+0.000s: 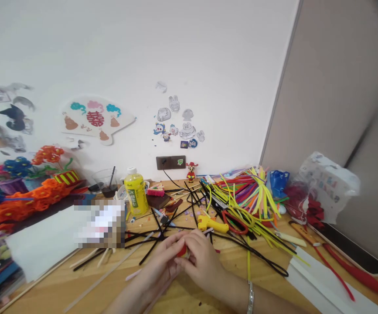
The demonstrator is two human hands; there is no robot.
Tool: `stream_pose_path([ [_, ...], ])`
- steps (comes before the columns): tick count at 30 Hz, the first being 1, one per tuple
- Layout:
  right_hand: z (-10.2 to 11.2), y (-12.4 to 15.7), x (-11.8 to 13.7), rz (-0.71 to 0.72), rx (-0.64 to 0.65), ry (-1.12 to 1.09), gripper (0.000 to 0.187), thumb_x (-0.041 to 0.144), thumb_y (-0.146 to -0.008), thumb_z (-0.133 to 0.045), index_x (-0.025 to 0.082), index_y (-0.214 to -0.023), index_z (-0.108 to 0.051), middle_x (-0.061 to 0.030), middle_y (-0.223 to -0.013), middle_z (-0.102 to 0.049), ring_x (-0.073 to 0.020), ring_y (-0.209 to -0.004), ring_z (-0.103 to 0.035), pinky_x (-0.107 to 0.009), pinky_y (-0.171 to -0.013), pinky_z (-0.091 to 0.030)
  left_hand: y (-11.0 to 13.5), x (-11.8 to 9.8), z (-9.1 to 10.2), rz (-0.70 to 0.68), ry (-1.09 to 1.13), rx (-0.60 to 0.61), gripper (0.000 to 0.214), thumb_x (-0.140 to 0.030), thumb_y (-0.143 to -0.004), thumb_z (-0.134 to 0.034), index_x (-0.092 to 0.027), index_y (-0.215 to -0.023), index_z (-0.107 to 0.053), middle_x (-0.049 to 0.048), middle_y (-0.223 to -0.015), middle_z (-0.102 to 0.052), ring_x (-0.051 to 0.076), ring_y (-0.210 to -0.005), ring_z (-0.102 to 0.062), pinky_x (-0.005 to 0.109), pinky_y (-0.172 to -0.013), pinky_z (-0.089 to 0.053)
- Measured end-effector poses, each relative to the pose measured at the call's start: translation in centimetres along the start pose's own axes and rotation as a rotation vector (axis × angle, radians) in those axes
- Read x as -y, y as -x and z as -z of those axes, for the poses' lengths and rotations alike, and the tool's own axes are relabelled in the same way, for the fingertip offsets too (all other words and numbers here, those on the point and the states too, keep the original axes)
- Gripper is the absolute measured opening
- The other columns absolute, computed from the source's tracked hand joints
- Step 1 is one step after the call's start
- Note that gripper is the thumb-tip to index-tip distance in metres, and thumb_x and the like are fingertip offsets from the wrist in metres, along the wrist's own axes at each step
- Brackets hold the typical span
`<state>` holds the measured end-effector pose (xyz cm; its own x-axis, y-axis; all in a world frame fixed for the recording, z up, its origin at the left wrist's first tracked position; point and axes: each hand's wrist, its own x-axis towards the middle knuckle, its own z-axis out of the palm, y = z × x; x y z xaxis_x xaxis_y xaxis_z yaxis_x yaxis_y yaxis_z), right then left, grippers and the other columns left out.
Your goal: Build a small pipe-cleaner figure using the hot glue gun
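Note:
My left hand (158, 264) and my right hand (202, 261) meet low in the middle of the wooden table (267, 266). Their fingers close around a small red object (182, 251), mostly hidden, so I cannot tell its exact form. Black pipe cleaners (156, 233) lie in a loose spread just beyond my fingers. A yellow glue gun (211, 224) rests to the upper right of my right hand, next to red-handled scissors (236, 222). A silver bangle (249, 297) circles my right wrist.
A heap of colored pipe cleaners (250, 196) fills the back right. A yellow bottle (135, 194) stands at the back. Orange and blue pipe-cleaner flowers (35, 203) lie at the left, beside white paper (41, 242). A plastic bag (326, 187) sits against the right wall.

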<state>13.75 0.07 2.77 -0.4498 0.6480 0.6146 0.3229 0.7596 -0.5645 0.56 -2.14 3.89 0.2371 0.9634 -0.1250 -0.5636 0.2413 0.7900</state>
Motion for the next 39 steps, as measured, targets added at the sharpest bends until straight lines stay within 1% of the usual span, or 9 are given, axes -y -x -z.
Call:
stream_pose_path([
  [5,-0.2,0.2,0.7,0.017,-0.006,-0.015,0.022,0.024,-0.073,-0.067,0.020,-0.093,-0.060,-0.0051,-0.096,-0.062,-0.0218,-0.092,-0.050,-0.035,-0.082,-0.041,0.3,0.3,-0.6,-0.026,0.004,-0.013,0.031,-0.031,-0.062,-0.076,-0.018,-0.088,-0.067,0.0028,-0.086,-0.068,0.017,-0.080,-0.062,0.027,-0.074,-0.048],
  [8,-0.2,0.3,0.9,0.020,0.020,0.017,0.032,0.026,-0.073,-0.067,0.021,-0.104,-0.058,-0.0055,-0.104,-0.060,-0.0219,-0.098,-0.048,-0.035,-0.086,-0.039,0.0,0.2,-0.4,-0.057,-0.042,-0.131,0.029,-0.028,-0.063,-0.075,-0.018,-0.089,-0.065,0.0012,-0.080,-0.068,0.015,-0.070,-0.062,0.024,-0.061,-0.048],
  [11,0.0,0.1,0.5,0.014,-0.021,0.024,0.031,0.025,-0.078,-0.061,0.020,-0.108,-0.056,-0.0068,-0.106,-0.058,-0.0215,-0.098,-0.048,-0.035,-0.087,-0.039,-0.6,-0.6,0.6,-0.102,-0.023,-0.233,0.027,-0.035,-0.067,-0.070,-0.019,-0.087,-0.063,-0.0077,-0.050,-0.054,0.008,-0.045,-0.052,0.016,-0.041,-0.038],
  [17,0.3,-0.4,-1.0,-0.114,-0.160,-0.032,0.012,0.018,-0.083,-0.052,0.018,-0.091,-0.060,-0.0058,-0.089,-0.061,-0.0191,-0.087,-0.053,-0.032,-0.078,-0.042,-1.2,-2.7,2.2,-0.101,0.043,-0.244,0.033,-0.051,-0.076,-0.057,-0.018,-0.070,-0.054,-0.0127,-0.036,-0.034,0.002,-0.026,-0.029,0.012,-0.030,-0.018],
  [23,-0.1,-0.5,-1.7,-0.201,-0.160,-0.061,0.012,0.017,-0.084,-0.050,0.017,-0.080,-0.060,-0.0045,-0.080,-0.061,-0.0181,-0.080,-0.054,-0.030,-0.073,-0.042,-1.3,-3.0,2.4,0.033,0.101,-0.142,0.050,-0.057,-0.080,-0.044,-0.019,-0.049,-0.033,-0.0124,-0.032,-0.024,0.002,-0.022,-0.019,0.013,-0.028,-0.012],
  [27,-0.2,-0.5,-1.7,-0.215,-0.154,-0.071,0.011,0.017,-0.083,-0.050,0.017,-0.081,-0.060,-0.0047,-0.081,-0.061,-0.0181,-0.080,-0.054,-0.030,-0.073,-0.042,-1.3,-3.0,2.4,0.083,0.133,-0.060,0.049,-0.059,-0.081,-0.039,-0.018,-0.056,-0.044,-0.0064,-0.041,-0.043,0.006,-0.032,-0.041,0.014,-0.032,-0.028],
  [30,-0.2,-0.4,-1.6,-0.198,-0.120,-0.089,0.010,0.016,-0.080,-0.055,0.017,-0.089,-0.060,-0.0058,-0.090,-0.061,-0.0191,-0.088,-0.054,-0.031,-0.079,-0.042,-1.4,-2.9,2.3,0.089,0.151,0.003,0.044,-0.050,-0.086,-0.037,-0.013,-0.073,-0.055,0.0053,-0.063,-0.061,0.015,-0.059,-0.060,0.023,-0.051,-0.046],
  [34,-0.2,-0.4,-1.5,-0.130,-0.041,-0.058,0.036,0.016,-0.072,-0.064,0.019,-0.107,-0.055,-0.0063,-0.104,-0.058,-0.0207,-0.099,-0.050,-0.033,-0.087,-0.039,-1.6,-2.2,2.2,0.092,0.163,0.084,0.036,-0.040,-0.087,-0.042,-0.009,-0.086,-0.059,0.0099,-0.074,-0.065,0.021,-0.075,-0.063,0.031,-0.069,-0.048],
  [39,-0.3,-0.3,-1.6,-0.099,0.048,-0.020,0.052,0.013,-0.068,-0.068,0.020,-0.117,-0.050,-0.0063,-0.113,-0.056,-0.0215,-0.104,-0.046,-0.035,-0.091,-0.037,-1.6,-0.9,2.0,0.121,0.155,0.159,0.034,-0.035,-0.088,-0.044,-0.007,-0.090,-0.062,0.0112,-0.078,-0.067,0.020,-0.075,-0.063,0.028,-0.068,-0.046],
])
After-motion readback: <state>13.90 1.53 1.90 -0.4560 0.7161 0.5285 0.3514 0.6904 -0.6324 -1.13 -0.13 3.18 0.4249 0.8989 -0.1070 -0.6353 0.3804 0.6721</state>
